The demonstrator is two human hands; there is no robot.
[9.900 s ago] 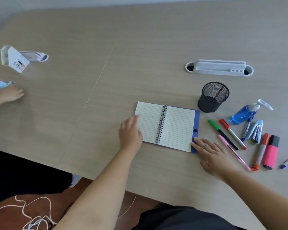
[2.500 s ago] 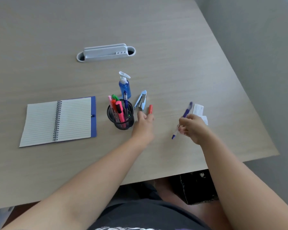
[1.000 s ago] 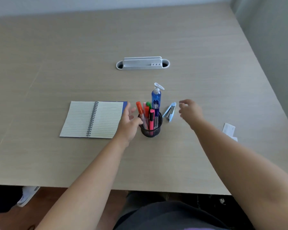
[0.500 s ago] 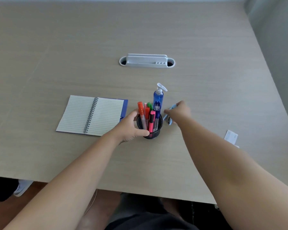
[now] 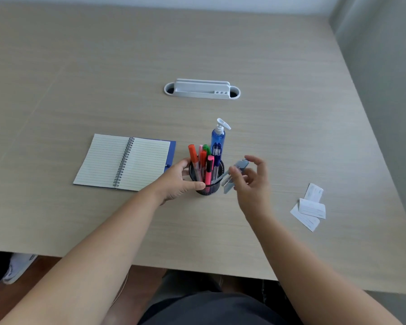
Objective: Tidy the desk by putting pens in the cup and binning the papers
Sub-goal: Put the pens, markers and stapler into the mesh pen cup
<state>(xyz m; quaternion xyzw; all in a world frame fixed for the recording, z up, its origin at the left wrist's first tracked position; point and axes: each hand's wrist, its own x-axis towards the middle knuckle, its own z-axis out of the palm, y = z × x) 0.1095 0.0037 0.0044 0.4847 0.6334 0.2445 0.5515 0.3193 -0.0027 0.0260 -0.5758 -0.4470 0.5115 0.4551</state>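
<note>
Left hand (image 5: 176, 181) is wrapping the black mesh cup (image 5: 206, 181) from its left side, thumb and fingers grasping the wall. Coloured pens and markers (image 5: 203, 160) are standing inside the cup, mid-desk. Right hand (image 5: 252, 181) is pinching a light-blue stapler (image 5: 234, 174) just right of the cup, other fingers spread. White paper slips (image 5: 309, 207) are lying near the right edge of the wooden desk (image 5: 80, 90). Open spiral notebook (image 5: 124, 160) is lying left of the cup; blue pump bottle (image 5: 218, 134) is standing right behind it.
</note>
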